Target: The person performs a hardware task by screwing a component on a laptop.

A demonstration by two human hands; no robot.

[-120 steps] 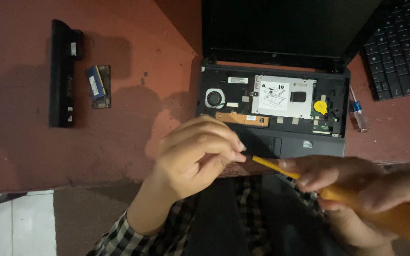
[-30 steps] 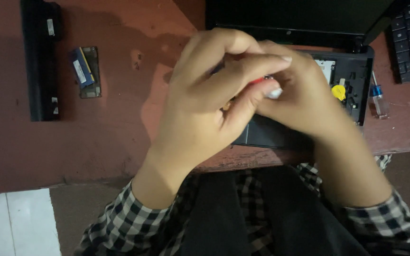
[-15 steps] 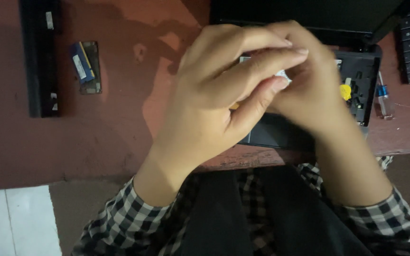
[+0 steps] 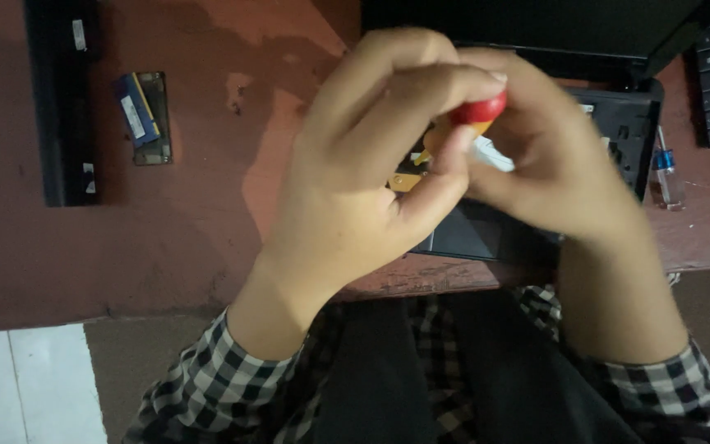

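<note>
Gripping a red-capped screwdriver (image 4: 477, 111) in both hands, left hand (image 4: 363, 189) and right hand (image 4: 560, 173) above the opened laptop (image 4: 618, 123); a slip could gouge its board.

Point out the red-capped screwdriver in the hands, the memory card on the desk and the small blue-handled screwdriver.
screwdriver (image 4: 478, 111), head view, on its red cap.
memory card (image 4: 135, 109), head view, on its blue face.
blue-handled screwdriver (image 4: 666, 168), head view, on its handle.

Both hands, left hand (image 4: 355, 189) and right hand (image 4: 552, 164), grip a screwdriver (image 4: 477, 111) (red-capped) above the laptop (image 4: 618, 131).
</note>
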